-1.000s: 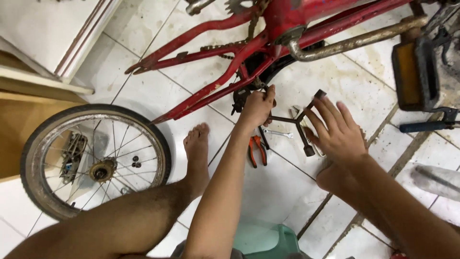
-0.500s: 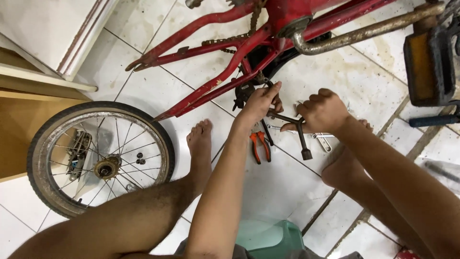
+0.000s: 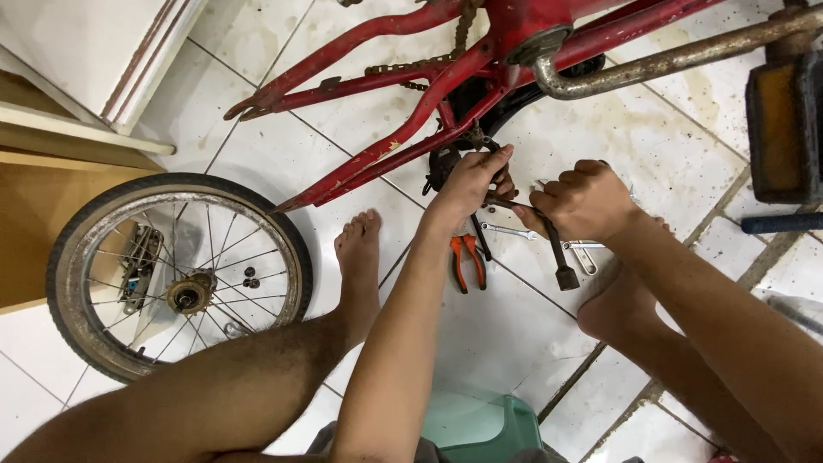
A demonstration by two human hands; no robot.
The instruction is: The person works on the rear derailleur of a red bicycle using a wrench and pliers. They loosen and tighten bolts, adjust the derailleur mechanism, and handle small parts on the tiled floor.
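Under the red bike frame [image 3: 403,137], on the tiled floor [image 3: 480,343]: left hand [image 3: 470,178] now pinching the fitting at the frame, right hand [image 3: 585,201] newly fisted around the socket wrench [image 3: 553,244], ready for turning; orange pliers [image 3: 467,261] beside.

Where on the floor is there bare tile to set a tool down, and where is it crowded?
Bare tile lies between the orange-handled pliers, the left foot and the green stool. More shows between the red frame and the detached wheel. It is crowded under the left hand and right hand, where the wrenches lie.
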